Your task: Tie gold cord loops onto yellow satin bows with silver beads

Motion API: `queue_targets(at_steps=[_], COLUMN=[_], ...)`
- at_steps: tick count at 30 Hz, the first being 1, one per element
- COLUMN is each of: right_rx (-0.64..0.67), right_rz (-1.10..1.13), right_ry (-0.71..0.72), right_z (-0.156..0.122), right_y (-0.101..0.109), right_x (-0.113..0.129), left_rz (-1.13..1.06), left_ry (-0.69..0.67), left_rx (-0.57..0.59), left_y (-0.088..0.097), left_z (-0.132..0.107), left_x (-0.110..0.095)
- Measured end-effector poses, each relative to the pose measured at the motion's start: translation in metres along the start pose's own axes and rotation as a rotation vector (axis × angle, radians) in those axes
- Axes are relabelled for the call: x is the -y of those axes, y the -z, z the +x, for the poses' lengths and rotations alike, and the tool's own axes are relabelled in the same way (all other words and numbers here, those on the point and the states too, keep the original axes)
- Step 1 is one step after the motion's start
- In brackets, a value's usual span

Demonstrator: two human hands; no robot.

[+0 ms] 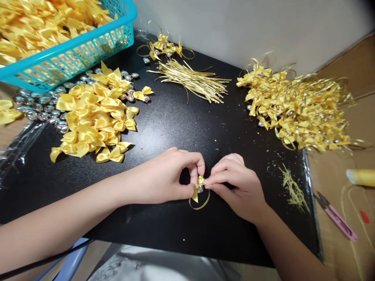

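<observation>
Near the front middle of the black table (158,222), my left hand (172,175) pinches a small yellow ribbon bow (195,194) between thumb and fingers. A silver bead (200,189) sits against the bow, partly covered by my fingers. From it a loop of gold cord (202,207) hangs toward me. On the other side my right hand (234,181) is closed, its thumb and forefinger pinching at the bow's right side, where the cord seems to be. The exact spot between those fingertips is hidden.
Loose yellow bows (90,117) and silver beads (43,105) lie left, by a turquoise basket (88,47) of bows. Gold cords (196,82) lie behind my hands. Finished-looking looped bows (299,105), cord scraps (294,189), pink thread snips (336,218) and a yellow spool (361,177) are right.
</observation>
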State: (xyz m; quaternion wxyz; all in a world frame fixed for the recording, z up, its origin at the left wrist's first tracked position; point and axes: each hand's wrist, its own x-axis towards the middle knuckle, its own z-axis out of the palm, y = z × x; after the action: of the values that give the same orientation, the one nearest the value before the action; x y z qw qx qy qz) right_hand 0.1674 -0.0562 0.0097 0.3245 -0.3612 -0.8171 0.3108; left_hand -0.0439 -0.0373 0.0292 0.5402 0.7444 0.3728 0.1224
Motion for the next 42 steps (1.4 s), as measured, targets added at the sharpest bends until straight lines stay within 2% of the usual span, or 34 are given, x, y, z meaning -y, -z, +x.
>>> queue_targets(at_steps=[9, 15, 21, 34, 42], right_rx=[-0.002, -0.01, -0.014, -0.065, -0.068], right_rz=[-0.027, -0.032, -0.022, -0.022, -0.012], right_ry=[-0.014, -0.014, -0.008, -0.058, -0.059], right_z=[0.0002, -0.0003, 0.0004, 0.0002, 0.0], right_y=[0.0006, 0.0005, -0.0025, 0.0018, 0.0015], right_x=[-0.001, -0.0005, 0.0014, 0.0, 0.0003], left_rz=[0.092, 0.063, 0.04, 0.208, 0.084], left_ry=[-0.054, -0.143, -0.193, -0.193, -0.19], left_rx=[-0.037, -0.089, -0.091, -0.003, -0.07], left_y=[0.0011, 0.002, -0.001, 0.0048, 0.0016], left_z=[-0.0013, 0.0005, 0.0037, 0.0008, 0.0032], left_x=[-0.0005, 0.0011, 0.0045, 0.006, 0.0043])
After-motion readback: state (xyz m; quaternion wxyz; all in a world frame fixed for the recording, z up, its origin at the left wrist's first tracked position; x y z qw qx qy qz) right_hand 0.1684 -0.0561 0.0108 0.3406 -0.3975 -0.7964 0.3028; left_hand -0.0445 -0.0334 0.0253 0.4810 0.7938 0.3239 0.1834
